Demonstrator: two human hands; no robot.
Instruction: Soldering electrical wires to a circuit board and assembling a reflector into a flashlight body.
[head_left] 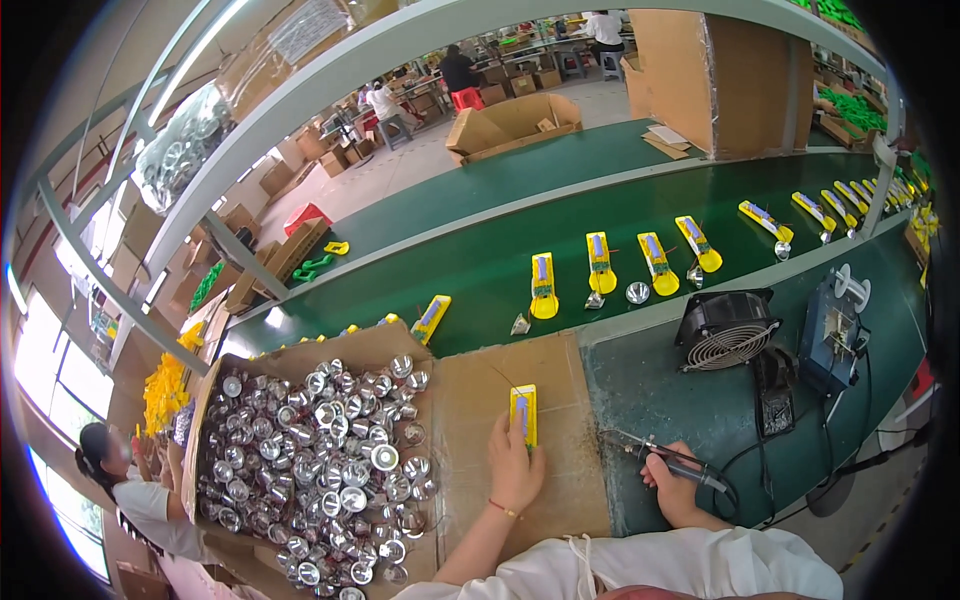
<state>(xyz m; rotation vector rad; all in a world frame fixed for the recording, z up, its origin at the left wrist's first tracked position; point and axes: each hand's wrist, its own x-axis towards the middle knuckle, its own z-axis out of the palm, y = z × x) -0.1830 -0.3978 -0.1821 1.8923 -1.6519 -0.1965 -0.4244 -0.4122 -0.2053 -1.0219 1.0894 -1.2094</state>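
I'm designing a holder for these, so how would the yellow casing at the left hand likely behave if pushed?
The yellow casing looks like moulded plastic, so probably stiff and fairly light. Its long, low shape suggests sliding on the cardboard rather than rolling. The thin wire at its far end looks flexible and might bend or snag.

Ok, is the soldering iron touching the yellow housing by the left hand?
Apart. The head view shows the cardboard sheet between the soldering iron's tip and the yellow housing.
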